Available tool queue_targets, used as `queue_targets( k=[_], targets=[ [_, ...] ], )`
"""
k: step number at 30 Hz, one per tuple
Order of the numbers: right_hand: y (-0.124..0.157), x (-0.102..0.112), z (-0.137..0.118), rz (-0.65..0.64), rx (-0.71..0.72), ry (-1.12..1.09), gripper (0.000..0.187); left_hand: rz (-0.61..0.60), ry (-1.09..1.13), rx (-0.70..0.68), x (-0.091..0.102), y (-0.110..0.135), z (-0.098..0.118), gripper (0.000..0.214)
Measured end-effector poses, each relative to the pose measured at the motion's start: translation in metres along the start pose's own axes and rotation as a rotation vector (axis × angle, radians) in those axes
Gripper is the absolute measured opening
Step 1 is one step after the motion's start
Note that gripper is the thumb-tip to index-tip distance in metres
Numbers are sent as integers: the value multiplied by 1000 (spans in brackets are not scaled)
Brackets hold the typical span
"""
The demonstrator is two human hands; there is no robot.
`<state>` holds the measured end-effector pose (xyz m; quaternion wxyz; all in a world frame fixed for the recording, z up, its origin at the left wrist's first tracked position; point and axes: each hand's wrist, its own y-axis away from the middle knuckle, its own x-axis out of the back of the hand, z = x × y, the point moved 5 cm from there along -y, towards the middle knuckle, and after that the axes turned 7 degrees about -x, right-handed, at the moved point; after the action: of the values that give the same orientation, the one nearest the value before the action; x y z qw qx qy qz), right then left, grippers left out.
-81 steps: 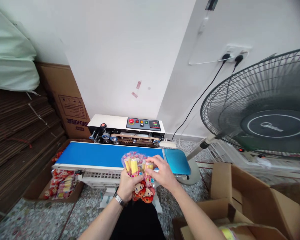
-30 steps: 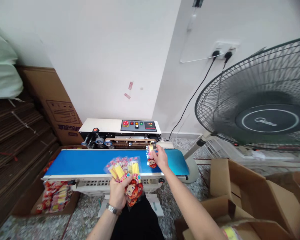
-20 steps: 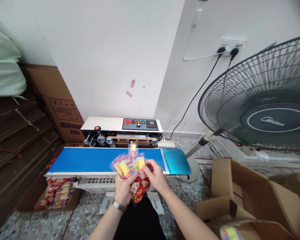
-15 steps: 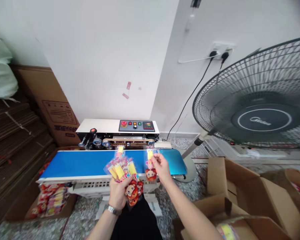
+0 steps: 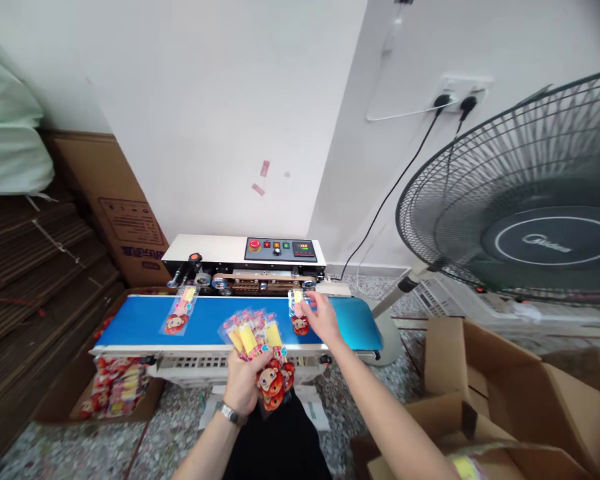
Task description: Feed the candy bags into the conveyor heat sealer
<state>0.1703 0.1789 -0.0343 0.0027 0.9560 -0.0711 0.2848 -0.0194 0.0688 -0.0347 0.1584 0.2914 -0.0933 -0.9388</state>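
My left hand [image 5: 244, 383] is closed around a fanned bunch of clear packets [image 5: 250, 337], each with a yellow piece inside and a red-haired cartoon head at the bottom. With thumb and fingers, my right hand [image 5: 324, 319] pinches the right edge of one such packet [image 5: 299, 313]. That packet lies on the blue conveyor belt [image 5: 210, 327] of a band sealing machine [image 5: 205, 248], its top end against the sealing strip. Another packet [image 5: 181, 310] lies on the belt's left part, its top near the machine's wheels.
An open carton [image 5: 147, 407] with similar packets stands below the belt's left end. A standing fan [image 5: 550, 240] is at the right, above open cardboard boxes [image 5: 505, 373]. Flattened cartons [image 5: 55, 280] are stacked at the left. A control panel [image 5: 280, 249] tops the machine.
My right hand has brought its packet up to the sealing strip, onto the belt. A packet now shows at the belt's left part. My left hand keeps its bunch; the view has shifted slightly.
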Motion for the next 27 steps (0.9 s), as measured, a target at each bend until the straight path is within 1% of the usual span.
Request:
queue_targets(
  k=[2,3,4,5,6,8,10,12,13,15,17,19,22,25,27],
  targets=[
    [31,-13,-22,-236,113,-171,27,-27,14,-14,-4,0,2,39],
    [46,-18,-30,-315,139,-212,25,-40,20,-22,-6,1,3,40],
    [58,-21,-37,-354,149,-233,23,-51,25,-29,-8,1,3,41],
    [67,-21,-41,-354,150,-240,21,-59,28,-37,-10,1,3,41],
    [73,-21,-43,-324,140,-249,20,-60,27,-42,-11,1,2,41],
    [72,-17,-38,-227,92,-305,22,-44,16,-46,-9,1,1,40],
    [61,-10,-24,-129,37,-371,25,-18,-3,-43,-5,0,-1,40],
    [42,2,-3,-14,-21,-369,28,1,-26,-26,0,-1,-3,40],
    [31,10,10,57,-61,-324,30,3,-33,-19,3,-1,-3,40],
    [11,29,34,205,-165,-151,31,-3,-43,-13,6,-1,-3,43],
    [-6,45,52,297,-254,24,28,-16,-45,-16,7,0,-2,48],
    [-21,50,61,311,-288,116,22,-22,-43,-8,6,1,-1,53],
    [-36,42,61,289,-275,130,15,-21,-45,7,3,3,1,56],
    [-40,28,56,251,-250,115,11,-10,-47,9,3,3,3,57],
    [-34,24,54,234,-242,91,11,-10,-41,7,6,3,4,57]
  ],
)
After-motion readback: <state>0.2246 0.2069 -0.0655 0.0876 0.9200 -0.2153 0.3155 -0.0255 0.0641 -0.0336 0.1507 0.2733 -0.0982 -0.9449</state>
